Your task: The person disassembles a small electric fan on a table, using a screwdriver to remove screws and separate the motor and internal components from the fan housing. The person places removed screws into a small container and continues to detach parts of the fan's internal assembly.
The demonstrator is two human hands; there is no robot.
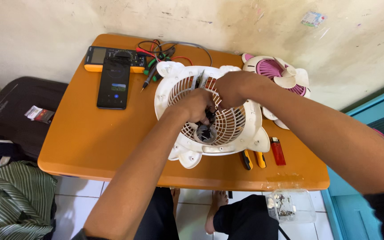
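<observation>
White fan grille (227,129) lies flat at the orange tabletop's (90,138) middle — ribs facing up, roughly round, no clear long axis — left hand (195,106) pinching a dark part (210,116) at its hub, right hand (231,89) curled onto its far rim.

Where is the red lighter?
In the head view, the red lighter lies on the orange table near its front right corner, just right of two yellow-handled tools and beside the white fan grille.

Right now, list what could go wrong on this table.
The white fan shell overhangs the table's front edge, so pressure from the left hand and right hand might tip it off. The two yellow-handled tools and red lighter lie near that edge and could get knocked down.
</observation>
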